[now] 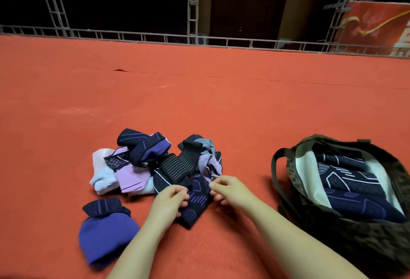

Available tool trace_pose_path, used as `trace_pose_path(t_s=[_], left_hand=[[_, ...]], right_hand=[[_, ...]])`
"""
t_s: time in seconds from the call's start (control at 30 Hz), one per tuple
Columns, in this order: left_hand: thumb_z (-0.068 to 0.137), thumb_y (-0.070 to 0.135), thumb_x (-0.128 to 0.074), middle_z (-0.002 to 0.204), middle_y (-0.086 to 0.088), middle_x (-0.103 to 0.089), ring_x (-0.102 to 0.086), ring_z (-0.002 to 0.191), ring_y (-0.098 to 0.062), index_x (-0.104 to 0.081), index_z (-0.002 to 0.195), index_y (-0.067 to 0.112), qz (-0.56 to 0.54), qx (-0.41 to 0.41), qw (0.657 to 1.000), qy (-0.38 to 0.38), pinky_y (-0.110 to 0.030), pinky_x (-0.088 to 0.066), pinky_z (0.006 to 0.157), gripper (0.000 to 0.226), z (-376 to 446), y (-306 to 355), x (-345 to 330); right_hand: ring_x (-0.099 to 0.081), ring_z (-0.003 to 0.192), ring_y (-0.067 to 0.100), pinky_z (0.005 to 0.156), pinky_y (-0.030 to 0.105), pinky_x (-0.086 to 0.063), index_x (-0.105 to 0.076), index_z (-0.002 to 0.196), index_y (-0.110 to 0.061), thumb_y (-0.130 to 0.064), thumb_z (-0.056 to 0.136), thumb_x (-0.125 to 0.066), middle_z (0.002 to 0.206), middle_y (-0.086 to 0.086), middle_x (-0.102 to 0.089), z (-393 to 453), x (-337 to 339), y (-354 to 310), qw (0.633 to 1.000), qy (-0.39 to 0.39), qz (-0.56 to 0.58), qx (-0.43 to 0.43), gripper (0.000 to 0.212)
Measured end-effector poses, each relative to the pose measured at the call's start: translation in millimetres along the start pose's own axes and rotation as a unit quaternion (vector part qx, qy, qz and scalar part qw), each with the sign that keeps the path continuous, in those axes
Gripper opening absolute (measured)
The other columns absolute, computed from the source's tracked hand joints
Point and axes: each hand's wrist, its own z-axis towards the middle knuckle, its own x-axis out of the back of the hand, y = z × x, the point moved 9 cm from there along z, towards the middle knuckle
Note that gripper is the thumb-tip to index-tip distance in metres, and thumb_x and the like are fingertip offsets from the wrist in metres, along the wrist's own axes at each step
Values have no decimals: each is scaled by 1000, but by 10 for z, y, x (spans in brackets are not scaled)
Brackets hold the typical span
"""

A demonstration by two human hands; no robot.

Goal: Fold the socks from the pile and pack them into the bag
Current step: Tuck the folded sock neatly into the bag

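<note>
A pile of socks (155, 161) in navy, lilac, pale blue and black stripes lies on the red carpet. At its near edge lies a navy sock with purple dashes (196, 201). My left hand (170, 198) grips its left side with curled fingers. My right hand (228, 190) pinches its right edge. A purple sock with a navy cuff (104, 232) lies apart at the lower left. At the right stands an open dark patterned bag (359, 238) with folded navy socks (348, 185) inside.
The red carpet (199, 101) stretches far ahead of the pile. Metal truss frames (193, 7) and a low rail line its far edge. A red poster (375, 27) leans at the back right.
</note>
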Motion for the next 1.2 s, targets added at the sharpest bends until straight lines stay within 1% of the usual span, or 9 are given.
trace_pose_path(t_s=[0.1,0.23,0.33,0.5,0.67,0.8,0.93,1.03,1.2], left_hand=[[94,18,-52,97,-4,-63,-61,76,-18,-53,114,15,-86,13,993,82,-27,-45,56,20,87,-32,263],[95,23,-51,117,-4,-58,-63,89,-18,-41,131,19,-138,65,985,79,-28,-48,53,37,136,-101,333],[96,22,-50,105,0,-62,-63,85,-16,-45,124,19,-161,78,982,58,-28,-44,58,29,129,-70,316],[96,31,-51,101,0,-64,-63,82,-12,-57,100,20,-183,84,979,41,-23,-39,55,14,264,100,316],[93,21,-56,70,6,-61,-57,61,-4,-54,74,20,-143,19,988,52,-19,-30,47,20,312,562,253],[92,17,-56,65,4,-62,-59,54,-4,-58,76,19,-185,-38,982,-14,-15,-28,40,17,176,1073,76],[94,24,-54,60,7,-62,-56,50,-4,-56,80,19,-195,-45,973,-114,-15,-27,38,15,41,1403,-160],[94,33,-51,58,7,-57,-52,49,-6,-56,78,19,-181,-66,969,-157,-18,-27,45,22,-14,1607,-245],[98,28,-41,51,4,-40,-40,44,-9,-49,67,17,-172,-108,959,-199,-21,-25,44,34,-98,1891,-357]], right_hand=[[-53,52,8,47,19,-35,-59,88,-17,-40,95,-50,76,-2,-61,160,-211,-70,994,10,83,-67,26],[-42,44,6,41,16,-25,-57,76,-17,-47,88,-60,62,-5,-55,348,-507,-166,973,36,176,-148,32],[-30,43,8,34,13,-21,-52,65,-16,-36,81,-72,55,-3,-42,423,-604,-186,957,79,225,-163,33],[-30,25,5,28,13,-20,-47,59,-15,-18,86,-69,31,-7,-38,448,-611,-316,943,88,287,-146,35],[-48,63,10,56,23,-39,-53,81,-25,-45,77,-69,79,-2,-54,366,-301,-590,976,138,165,26,26],[-58,87,9,77,26,-49,-63,106,-40,-48,60,-67,111,-5,-58,-32,58,-921,962,145,105,207,47],[-57,73,-4,72,16,-47,-65,93,-35,-26,69,-68,106,6,-62,-383,388,-1257,942,168,75,280,26],[-53,68,0,69,19,-43,-63,70,-34,-25,70,-65,81,-1,-62,-510,516,-1459,937,180,51,295,9],[-55,64,12,58,22,-40,-51,67,-18,-32,68,-66,69,3,-61,-587,510,-1667,942,124,86,300,20]])
